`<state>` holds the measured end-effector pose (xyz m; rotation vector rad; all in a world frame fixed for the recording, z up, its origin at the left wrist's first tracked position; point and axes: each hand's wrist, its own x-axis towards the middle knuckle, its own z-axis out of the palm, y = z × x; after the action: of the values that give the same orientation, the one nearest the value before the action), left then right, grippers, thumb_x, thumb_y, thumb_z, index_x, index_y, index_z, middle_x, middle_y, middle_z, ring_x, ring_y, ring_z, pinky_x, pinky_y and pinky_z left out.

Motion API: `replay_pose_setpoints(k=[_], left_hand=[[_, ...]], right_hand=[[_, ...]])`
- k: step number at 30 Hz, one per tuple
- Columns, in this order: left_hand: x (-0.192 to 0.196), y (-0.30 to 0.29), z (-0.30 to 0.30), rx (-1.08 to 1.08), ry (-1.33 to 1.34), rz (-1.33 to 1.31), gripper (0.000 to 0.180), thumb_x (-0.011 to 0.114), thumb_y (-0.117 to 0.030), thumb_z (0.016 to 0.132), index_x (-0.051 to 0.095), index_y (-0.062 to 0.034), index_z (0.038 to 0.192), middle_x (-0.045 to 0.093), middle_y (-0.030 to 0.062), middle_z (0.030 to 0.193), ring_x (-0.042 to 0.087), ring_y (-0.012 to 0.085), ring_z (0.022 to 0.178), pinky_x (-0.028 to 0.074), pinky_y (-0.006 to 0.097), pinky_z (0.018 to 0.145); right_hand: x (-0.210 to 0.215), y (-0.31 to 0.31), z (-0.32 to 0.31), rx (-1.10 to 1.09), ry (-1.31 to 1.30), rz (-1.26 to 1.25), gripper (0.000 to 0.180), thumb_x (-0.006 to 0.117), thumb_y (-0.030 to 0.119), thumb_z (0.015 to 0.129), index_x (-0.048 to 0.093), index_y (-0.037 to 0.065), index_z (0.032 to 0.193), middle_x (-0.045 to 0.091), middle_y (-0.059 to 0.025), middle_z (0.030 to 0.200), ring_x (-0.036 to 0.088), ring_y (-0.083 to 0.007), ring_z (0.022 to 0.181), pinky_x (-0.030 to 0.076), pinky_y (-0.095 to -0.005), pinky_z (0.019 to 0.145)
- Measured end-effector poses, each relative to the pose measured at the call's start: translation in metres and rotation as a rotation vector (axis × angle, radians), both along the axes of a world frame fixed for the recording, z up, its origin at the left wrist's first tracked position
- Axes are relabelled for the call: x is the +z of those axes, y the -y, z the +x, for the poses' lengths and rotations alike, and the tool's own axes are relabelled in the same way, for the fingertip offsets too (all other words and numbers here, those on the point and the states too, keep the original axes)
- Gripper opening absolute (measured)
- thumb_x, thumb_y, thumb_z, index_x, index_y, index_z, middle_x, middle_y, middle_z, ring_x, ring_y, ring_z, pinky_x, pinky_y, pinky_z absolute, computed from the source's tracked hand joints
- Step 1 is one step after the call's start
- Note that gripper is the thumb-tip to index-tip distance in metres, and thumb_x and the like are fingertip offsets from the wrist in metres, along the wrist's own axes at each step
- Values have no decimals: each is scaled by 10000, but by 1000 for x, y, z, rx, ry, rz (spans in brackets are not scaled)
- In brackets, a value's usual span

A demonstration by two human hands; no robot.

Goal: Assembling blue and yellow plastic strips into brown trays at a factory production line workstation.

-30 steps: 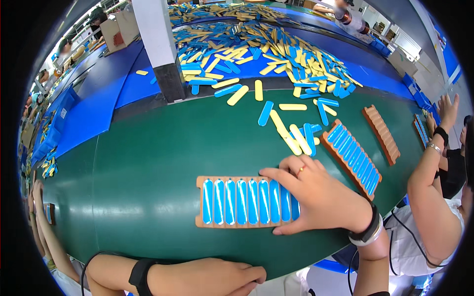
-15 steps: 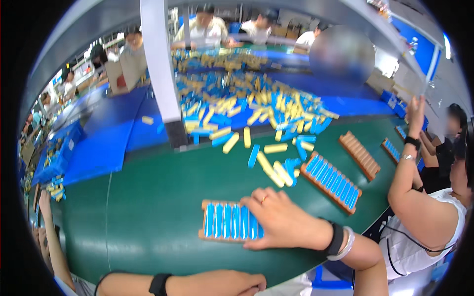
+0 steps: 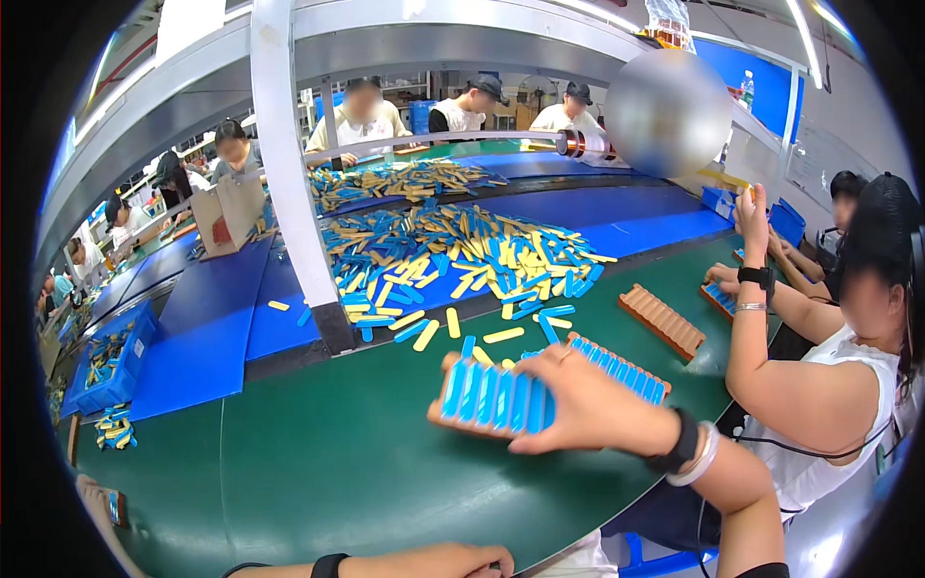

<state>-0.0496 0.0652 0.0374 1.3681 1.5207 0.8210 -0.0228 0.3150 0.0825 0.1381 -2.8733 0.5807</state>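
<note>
The orange-brown slotted tray (image 3: 491,397) is a long rectangular rack whose grooves run crosswise, each groove filled with a blue stick standing side by side, so the top reads as a row of bright blue bars framed by a thin orange rim. It is lifted clear of the green belt (image 3: 318,462), tilted with its left end a little higher and nearer the camera. The right hand (image 3: 588,409) grips it at the right end, fingers spread over the last sticks and thumb under the edge. Its left end and near rim are bare and in plain view
</note>
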Motion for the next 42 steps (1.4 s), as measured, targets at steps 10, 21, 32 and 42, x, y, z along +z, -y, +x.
replay_pose_setpoints(k=[10, 21, 32, 42], left_hand=[[0, 2, 2, 16, 22, 1, 176, 429, -153, 906, 539, -27, 958, 574, 148, 780, 545, 253, 702, 436, 331, 680], [8, -1, 0, 13, 67, -60, 163, 437, -154, 907, 536, -29, 943, 567, 159, 800, 533, 277, 708, 429, 343, 672], [14, -6, -4, 20, 63, -134, 179, 435, -162, 914, 538, -27, 969, 581, 159, 859, 552, 280, 764, 434, 344, 709], [15, -3, -4, 42, 39, -113, 184, 436, -180, 919, 534, -36, 976, 578, 163, 834, 550, 282, 731, 434, 342, 688]], right_hand=[[-20, -161, 6, -470, 115, 4, 876, 766, 545, 537, 541, -80, 1108, 581, -251, 1058, 580, -309, 994, 465, -318, 828], [-46, -177, 9, -612, 264, 97, 906, 722, 609, 565, 547, -118, 1078, 590, -270, 1033, 593, -331, 972, 478, -331, 819], [-15, -249, 20, -710, 488, 299, 876, 717, 515, 657, 439, -61, 1254, 513, -254, 1196, 512, -332, 1109, 431, -354, 914], [-38, -275, 26, -587, 479, -203, 566, 727, 447, 707, 580, -5, 1014, 601, -42, 803, 562, -122, 683, 469, -253, 510]])
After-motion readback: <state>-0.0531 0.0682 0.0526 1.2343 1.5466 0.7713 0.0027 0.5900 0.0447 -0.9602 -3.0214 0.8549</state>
